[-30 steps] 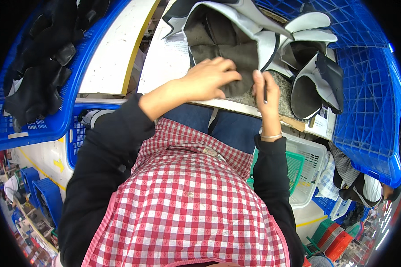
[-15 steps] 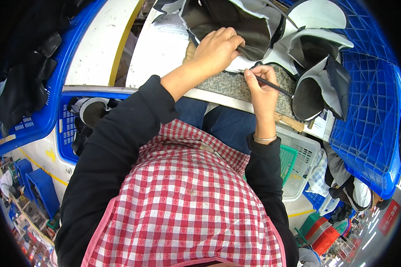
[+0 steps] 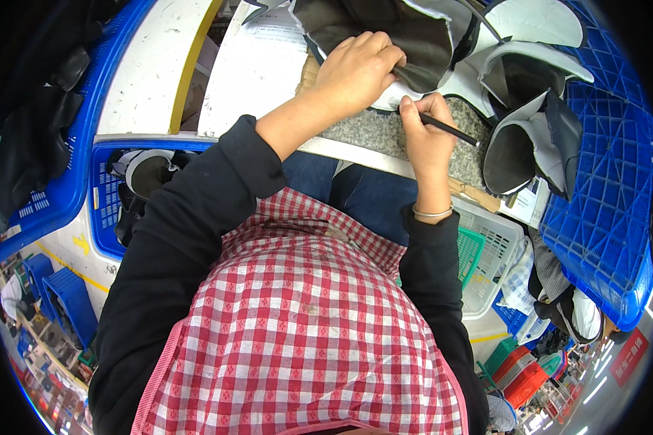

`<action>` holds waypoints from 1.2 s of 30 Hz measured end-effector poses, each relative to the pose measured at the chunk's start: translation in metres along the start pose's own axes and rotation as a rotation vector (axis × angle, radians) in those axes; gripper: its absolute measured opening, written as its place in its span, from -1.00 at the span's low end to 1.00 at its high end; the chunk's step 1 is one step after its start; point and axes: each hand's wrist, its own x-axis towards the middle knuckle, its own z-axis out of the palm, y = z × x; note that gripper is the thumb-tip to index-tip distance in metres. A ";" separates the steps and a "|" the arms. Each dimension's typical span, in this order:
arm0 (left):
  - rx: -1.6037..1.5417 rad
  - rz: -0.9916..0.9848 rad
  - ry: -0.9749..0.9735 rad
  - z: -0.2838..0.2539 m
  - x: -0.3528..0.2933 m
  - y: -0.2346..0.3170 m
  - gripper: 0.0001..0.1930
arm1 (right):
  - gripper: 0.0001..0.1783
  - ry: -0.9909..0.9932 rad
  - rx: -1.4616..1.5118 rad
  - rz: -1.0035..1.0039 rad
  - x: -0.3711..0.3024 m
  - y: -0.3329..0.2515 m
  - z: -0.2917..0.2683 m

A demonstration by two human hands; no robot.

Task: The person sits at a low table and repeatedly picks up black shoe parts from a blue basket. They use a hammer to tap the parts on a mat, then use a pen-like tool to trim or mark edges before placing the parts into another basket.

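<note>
At the far side of the bench, my left hand [image 3: 363, 72] lies over the near edge of a dark and white boot upper [image 3: 413, 54], its fingers curled onto the material. My right hand [image 3: 429, 134] pinches a thin black pen-like tool [image 3: 448, 129], its back end slanting to the right. The front end of the tool is hidden by my fingers, beside the white edge of the upper. Beneath both hands is a speckled grey stone slab [image 3: 366, 134]. To its right, another upper [image 3: 511, 156] rests curled into a tube.
More white-lined uppers [image 3: 533, 25] are heaped at the back right, against a blue plastic crate [image 3: 606, 188]. A printed sheet [image 3: 272, 32] lies on the white bench top. Blue baskets [image 3: 109, 217] with dark pieces stand at left; a white basket [image 3: 490, 290] sits below the bench at right.
The view has shifted slightly. My right hand has moved a little nearer the left, and the tool has tilted slightly. My left hand keeps its hold on the upper.
</note>
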 end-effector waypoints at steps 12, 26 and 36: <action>-0.146 0.017 -0.035 -0.012 -0.006 -0.002 -0.75 | -0.81 0.208 0.439 0.161 0.002 -0.003 -0.016; -0.070 0.114 -0.068 -0.165 -0.106 -0.025 -0.48 | -0.71 0.258 0.427 0.066 0.102 0.018 -0.077; 0.824 -0.963 1.095 -0.487 -0.291 -0.148 -0.15 | -0.61 0.667 0.444 0.159 0.148 0.132 -0.279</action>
